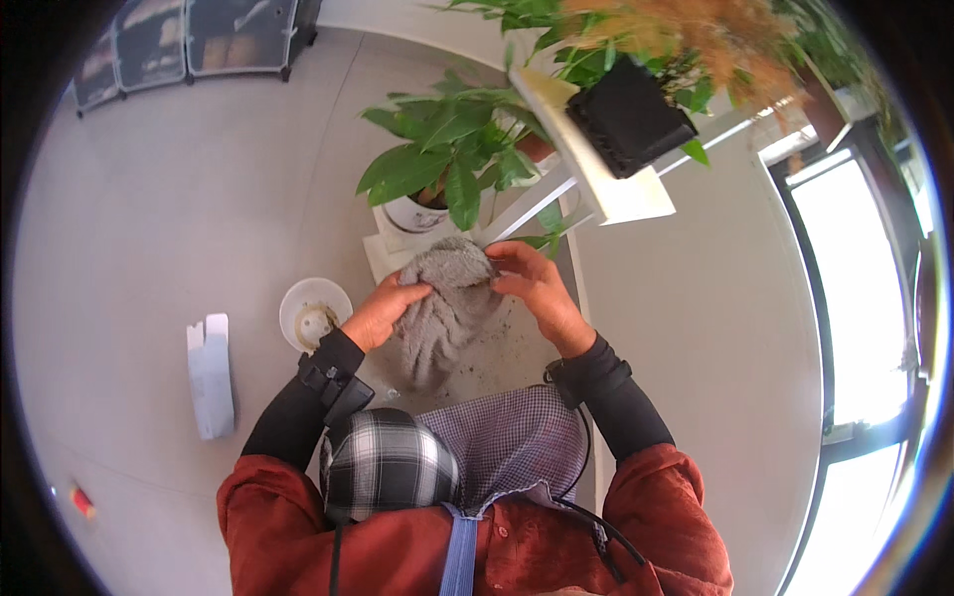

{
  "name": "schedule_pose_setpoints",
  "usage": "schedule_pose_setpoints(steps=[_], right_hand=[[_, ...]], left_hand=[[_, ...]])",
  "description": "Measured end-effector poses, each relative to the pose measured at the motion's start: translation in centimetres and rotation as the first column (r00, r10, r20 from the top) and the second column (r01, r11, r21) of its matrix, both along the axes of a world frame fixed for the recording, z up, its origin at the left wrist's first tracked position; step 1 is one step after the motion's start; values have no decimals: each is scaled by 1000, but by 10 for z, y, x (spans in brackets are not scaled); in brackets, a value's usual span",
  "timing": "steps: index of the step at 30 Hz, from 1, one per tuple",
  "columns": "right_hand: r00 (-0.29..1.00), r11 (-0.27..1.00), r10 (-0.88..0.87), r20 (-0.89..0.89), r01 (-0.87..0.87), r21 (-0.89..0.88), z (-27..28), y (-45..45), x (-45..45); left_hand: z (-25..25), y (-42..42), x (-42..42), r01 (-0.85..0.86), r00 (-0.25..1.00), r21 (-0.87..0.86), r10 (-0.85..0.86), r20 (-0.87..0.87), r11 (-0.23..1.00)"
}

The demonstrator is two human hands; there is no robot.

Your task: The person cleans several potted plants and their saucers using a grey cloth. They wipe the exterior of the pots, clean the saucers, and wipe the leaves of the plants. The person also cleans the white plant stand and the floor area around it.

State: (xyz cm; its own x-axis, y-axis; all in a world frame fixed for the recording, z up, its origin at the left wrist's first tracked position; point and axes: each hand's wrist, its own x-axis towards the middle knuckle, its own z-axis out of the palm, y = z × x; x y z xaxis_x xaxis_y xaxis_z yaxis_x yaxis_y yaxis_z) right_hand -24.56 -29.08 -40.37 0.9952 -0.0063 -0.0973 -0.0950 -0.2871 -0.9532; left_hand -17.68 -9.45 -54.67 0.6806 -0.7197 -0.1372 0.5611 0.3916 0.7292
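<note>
A rumpled grey towel-like cloth [451, 298] hangs between my two hands, above the floor. My left hand [384, 309] grips its left side, the thumb lying on top of the folds. On the right, my right hand [536, 290] has its fingers curled at the cloth's upper edge, with the thumb just below them. What the folds may cover is hidden. Just beyond the cloth, a leafy green plant [455, 141] grows in a white ceramic pot [416, 216]. Beside my left wrist, a white plastic bowl [298, 298] has brownish residue on its bottom.
A white stand [633, 201] holding a black plant pot [630, 115] juts in at upper right. Dark crumbs [477, 365] dot the floor near my knees. To the left lies a white carton [211, 380]. Translucent cabinets [238, 37] stand at the far left; a wall [693, 320] borders my right.
</note>
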Motion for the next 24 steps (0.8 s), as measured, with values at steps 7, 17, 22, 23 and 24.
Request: schedule_pose_setpoints(steps=[7, 17, 22, 23, 24], right_hand=[[972, 974, -210, 107, 218, -60, -13, -2, 20], [986, 968, -145, 81, 158, -195, -45, 1, 37], [992, 947, -82, 95, 108, -304, -51, 3, 45], [993, 947, -76, 94, 102, -304, -53, 2, 45], [990, 946, -64, 123, 99, -308, -57, -1, 46]], left_hand=[[-34, 18, 0, -101, 957, -177, 47, -287, 979], [-24, 14, -11, -134, 935, -280, 28, -352, 950], [-46, 13, -5, -301, 874, -272, 151, -462, 914], [-49, 11, -6, -367, 857, -263, 214, -469, 892], [-50, 7, -7, -431, 835, -254, 276, -476, 866]])
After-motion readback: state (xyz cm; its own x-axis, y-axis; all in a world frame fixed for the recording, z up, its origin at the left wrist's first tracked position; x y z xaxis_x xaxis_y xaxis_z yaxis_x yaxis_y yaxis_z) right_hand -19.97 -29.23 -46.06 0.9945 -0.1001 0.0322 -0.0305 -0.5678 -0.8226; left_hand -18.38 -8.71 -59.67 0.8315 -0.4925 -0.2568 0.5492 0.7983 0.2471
